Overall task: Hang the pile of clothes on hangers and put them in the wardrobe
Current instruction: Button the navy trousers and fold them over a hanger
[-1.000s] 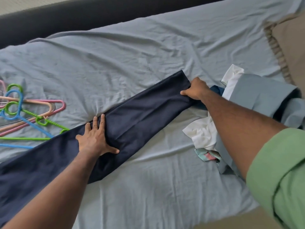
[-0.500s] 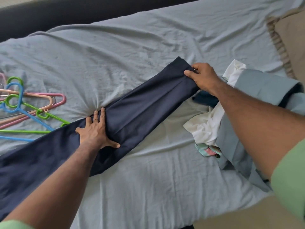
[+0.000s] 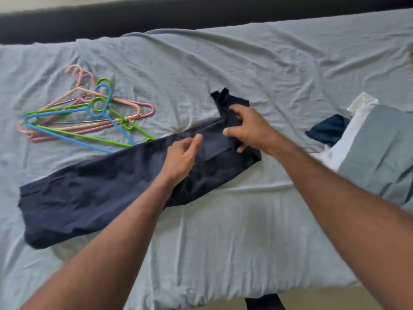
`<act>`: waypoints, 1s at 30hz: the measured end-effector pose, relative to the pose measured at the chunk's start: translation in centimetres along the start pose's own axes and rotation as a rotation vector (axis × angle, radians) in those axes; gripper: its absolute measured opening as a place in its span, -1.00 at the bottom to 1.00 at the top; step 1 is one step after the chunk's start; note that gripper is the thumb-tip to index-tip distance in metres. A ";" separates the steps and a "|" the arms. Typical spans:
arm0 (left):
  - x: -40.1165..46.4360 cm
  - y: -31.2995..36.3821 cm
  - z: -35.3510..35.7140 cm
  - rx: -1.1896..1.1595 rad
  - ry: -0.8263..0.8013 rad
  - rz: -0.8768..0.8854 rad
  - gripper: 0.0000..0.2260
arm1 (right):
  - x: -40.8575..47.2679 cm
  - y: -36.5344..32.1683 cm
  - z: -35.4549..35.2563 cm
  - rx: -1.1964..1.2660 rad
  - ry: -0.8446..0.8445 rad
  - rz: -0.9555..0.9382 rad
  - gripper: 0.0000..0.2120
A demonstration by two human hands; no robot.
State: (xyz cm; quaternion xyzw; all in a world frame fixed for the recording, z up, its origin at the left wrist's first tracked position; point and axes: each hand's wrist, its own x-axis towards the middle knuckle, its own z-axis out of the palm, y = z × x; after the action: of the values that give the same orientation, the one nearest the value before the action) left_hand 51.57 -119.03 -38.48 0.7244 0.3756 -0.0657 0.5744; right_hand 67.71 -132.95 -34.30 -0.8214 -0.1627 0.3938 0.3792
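Both hands work on the navy trousers (image 3: 107, 189): the right hand (image 3: 250, 128) grips the folded leg end, the left hand (image 3: 182, 156) hovers with loosely curled fingers.

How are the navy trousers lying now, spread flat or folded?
Partly folded: the right hand grips the navy trousers by the leg end, doubled back.

I count one pair of navy trousers (image 3: 100, 193) under my two hands, my left hand (image 3: 181, 157) and my right hand (image 3: 248, 128). The tangle of hangers (image 3: 89, 113) holds several; I make out two green, one blue, about three pink or peach, plus a thin metal one. The pile of clothes (image 3: 368, 148) shows three garments: grey, white, dark blue.
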 end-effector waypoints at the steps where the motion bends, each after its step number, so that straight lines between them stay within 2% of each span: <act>1: -0.9 0.3 -0.8 -0.218 -0.045 -0.110 -0.40 | -0.7 -1.1 2.9 -0.081 0.000 -0.024 -0.38; 3: -2.4 -0.1 -3.4 -0.545 -0.099 -0.292 -0.35 | -2.2 -3.5 9.0 -0.193 -0.029 -0.085 -0.42; 4: -3.0 -0.8 -4.8 -0.592 -0.090 -0.325 -0.33 | -3.0 -4.4 11.7 -0.238 -0.047 -0.113 -0.46; 7: -5.5 -5.0 -10.8 -0.556 -0.027 -0.393 -0.44 | -4.9 -7.0 20.2 -0.297 -0.153 -0.106 -0.57; 10: -8.3 -9.1 -16.9 -0.546 -0.015 -0.546 -0.57 | -6.7 -9.2 28.0 -0.325 -0.309 -0.158 -0.66; 15: -11.4 -13.5 -24.1 -0.568 0.281 -0.689 -0.81 | -8.4 -11.9 37.1 -0.357 -0.464 -0.378 -0.70; 18: -11.4 -15.9 -27.8 -0.658 0.450 -0.681 -0.86 | -8.7 -13.6 39.9 -0.332 -0.558 -0.450 -0.60; 20: -11.6 -17.4 -30.1 -0.602 0.518 -0.639 -0.86 | -9.1 -14.4 41.0 -0.243 -0.598 -0.430 -0.61; 22: -12.0 -19.4 -32.4 -0.358 0.512 -0.571 -0.87 | -9.1 -14.5 42.2 -0.176 -0.533 -0.407 -0.63; 24: -12.3 -21.0 -34.1 -0.149 0.498 -0.516 -0.86 | -8.5 -13.8 42.7 -0.187 -0.380 -0.419 -0.66; 27: -12.3 -22.6 -35.6 0.021 0.501 -0.477 -0.79 | -7.1 -12.3 41.4 -0.294 -0.134 -0.368 -0.65; 30: -12.2 -23.9 -36.2 0.112 0.483 -0.457 -0.72 | -5.5 -10.4 38.6 -0.481 -0.080 -0.206 -0.55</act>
State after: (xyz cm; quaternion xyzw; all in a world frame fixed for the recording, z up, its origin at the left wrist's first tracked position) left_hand 15.99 -91.41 -38.76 0.6465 0.6493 -0.0396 0.3986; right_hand 34.78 -110.06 -39.18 -0.8507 -0.3492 0.3353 0.2046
